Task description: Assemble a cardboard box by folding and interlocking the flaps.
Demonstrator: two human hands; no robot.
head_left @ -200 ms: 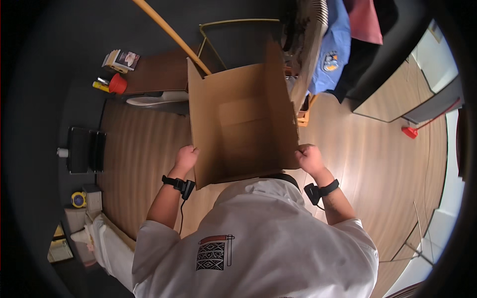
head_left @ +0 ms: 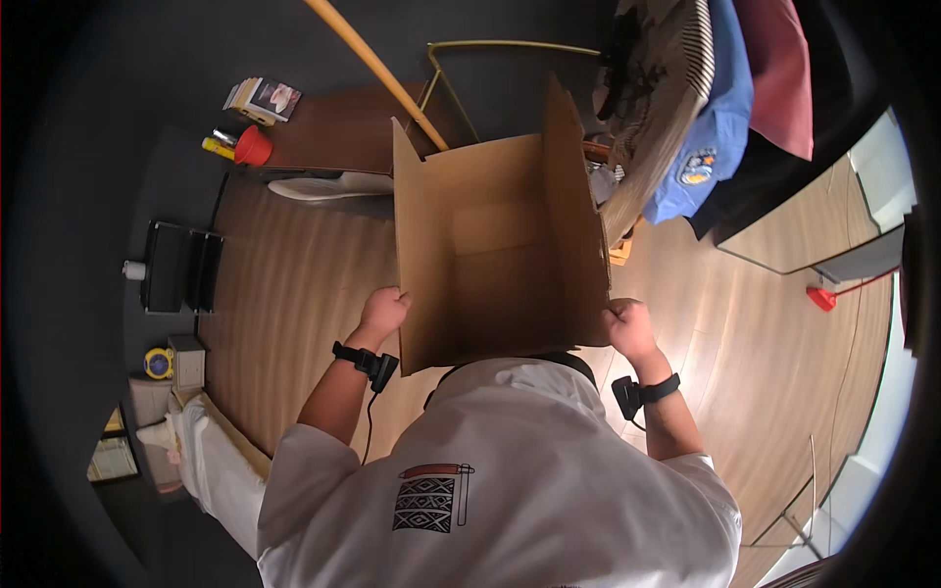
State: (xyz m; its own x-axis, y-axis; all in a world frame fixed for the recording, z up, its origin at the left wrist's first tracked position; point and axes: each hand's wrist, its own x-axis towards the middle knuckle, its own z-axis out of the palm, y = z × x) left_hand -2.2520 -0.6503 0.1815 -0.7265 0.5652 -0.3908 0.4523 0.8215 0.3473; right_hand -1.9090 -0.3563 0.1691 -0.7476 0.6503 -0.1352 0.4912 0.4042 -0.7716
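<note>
An open brown cardboard box (head_left: pixel 500 255) is held in front of my body, its flaps raised and its inside facing up. No items show inside it. My left hand (head_left: pixel 385 312) is closed on the box's left side, near the lower left corner. On the opposite side my right hand (head_left: pixel 628 326) grips the right wall at about the same height. The fingertips of both hands are partly hidden by the cardboard. A black strap with a small device sits on each wrist.
Beyond the box stand a brown table (head_left: pixel 338 127), a wooden pole (head_left: pixel 377 73) and hanging clothes (head_left: pixel 711 118). A red cup (head_left: pixel 253 146) and books (head_left: pixel 265 99) lie at far left. A mirror (head_left: pixel 799 211) and red-headed broom (head_left: pixel 821 298) are at right.
The surroundings have shifted in the view as my head turned slightly. The box and both hands appear a little farther right, with the grip unchanged.
</note>
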